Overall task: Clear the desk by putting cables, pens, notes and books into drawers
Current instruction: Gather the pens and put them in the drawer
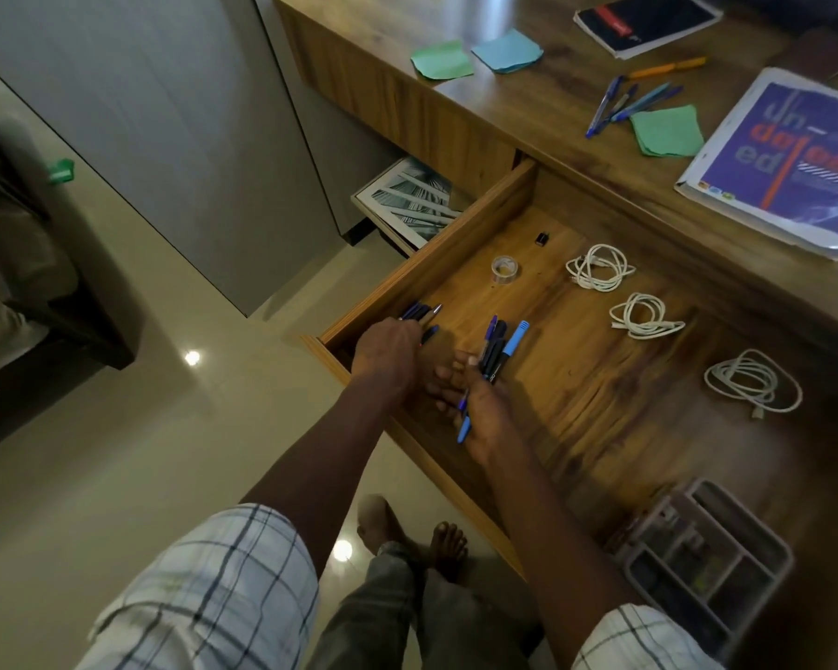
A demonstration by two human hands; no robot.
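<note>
Head view: wooden drawer (pixel 576 379) stood open mid-frame over glossy pale floor (pixel 117 427). Left hand (pixel 388 353) clutched pens (pixel 421 314) at drawer's left corner; right hand (pixel 479 408) gripped a pen bundle (pixel 496 350). White cables (pixel 644 316) lay inside. Desk (pixel 528 104), upper right, held notes (pixel 666 133), more pens (pixel 624 106) & books (pixel 774 162).
</note>
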